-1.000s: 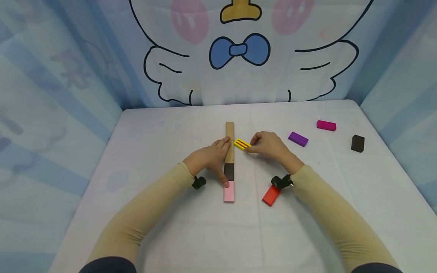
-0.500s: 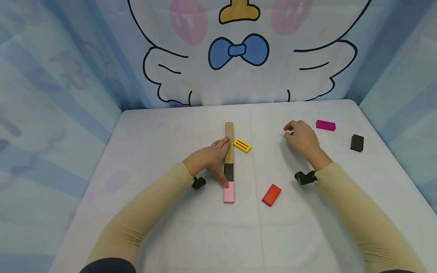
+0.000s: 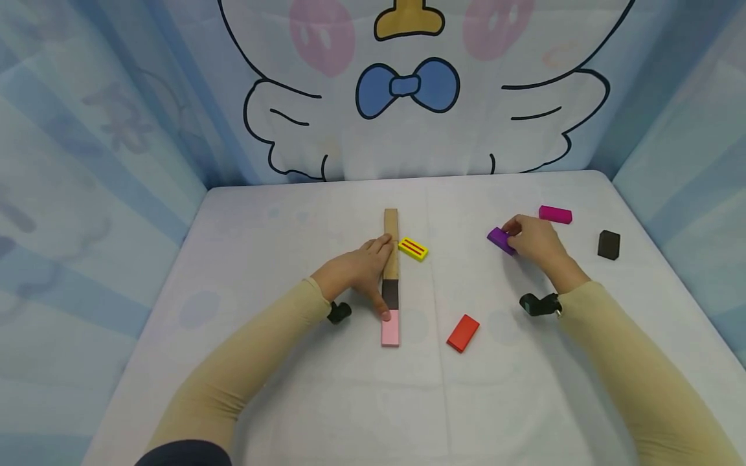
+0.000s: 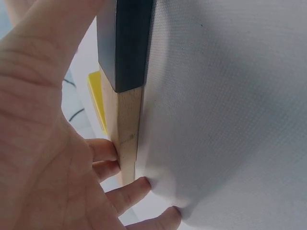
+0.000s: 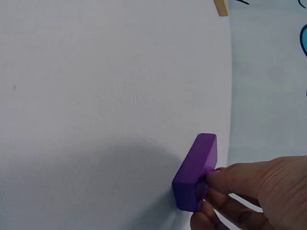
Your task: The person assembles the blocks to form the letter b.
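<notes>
Right hand pinches purple block, long axis slanting away leftward; left hand spread on block row.

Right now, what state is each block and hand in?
Two tan wooden blocks: lined end to end
Dark rectangular block: next in that line
Pink rectangular block: line's near end
Left hand: fingers extended against the line
Right hand: pinching
Purple rectangular block: held by that hand
Yellow red-striped block: slanted beside the line
Red rectangular block: lying untouched
Magenta oblong block: lying flat
Black angular block: resting untouched

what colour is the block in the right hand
A plain purple rectangular block, clearest in the right wrist view.
</notes>
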A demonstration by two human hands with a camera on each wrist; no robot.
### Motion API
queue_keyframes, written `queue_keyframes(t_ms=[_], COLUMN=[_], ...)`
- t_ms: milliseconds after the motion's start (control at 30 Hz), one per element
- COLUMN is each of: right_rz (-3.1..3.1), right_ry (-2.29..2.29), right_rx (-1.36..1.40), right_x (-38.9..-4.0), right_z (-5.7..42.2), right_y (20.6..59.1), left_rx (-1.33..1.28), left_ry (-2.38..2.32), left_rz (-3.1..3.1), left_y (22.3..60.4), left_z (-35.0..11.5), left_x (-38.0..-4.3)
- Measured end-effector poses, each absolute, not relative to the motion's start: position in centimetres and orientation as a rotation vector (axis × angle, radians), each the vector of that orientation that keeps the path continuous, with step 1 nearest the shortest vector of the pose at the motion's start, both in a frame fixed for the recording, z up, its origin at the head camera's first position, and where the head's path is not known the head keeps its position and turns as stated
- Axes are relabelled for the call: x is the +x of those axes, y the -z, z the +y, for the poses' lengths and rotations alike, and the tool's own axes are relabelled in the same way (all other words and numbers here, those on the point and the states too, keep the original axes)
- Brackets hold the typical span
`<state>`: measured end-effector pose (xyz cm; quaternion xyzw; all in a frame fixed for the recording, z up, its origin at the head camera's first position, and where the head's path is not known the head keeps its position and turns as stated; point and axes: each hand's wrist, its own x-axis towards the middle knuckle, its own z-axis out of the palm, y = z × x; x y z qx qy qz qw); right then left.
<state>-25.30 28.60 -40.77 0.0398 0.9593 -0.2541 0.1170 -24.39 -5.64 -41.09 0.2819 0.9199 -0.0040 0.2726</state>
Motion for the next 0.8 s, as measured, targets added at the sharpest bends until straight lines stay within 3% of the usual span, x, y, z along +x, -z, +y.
queue_keyframes(t_ms=[800], right_rz=[2.716], right_ry=[0.893], right_rx=[-0.103], right_x=[-23.4], right_z=[23.8], right_y=[41.6], left_rx=[0.744], left_ry=[0.012], left_rz=[2.476], left_y=[41.0], left_z=[-5.6], left_x=[-24.3])
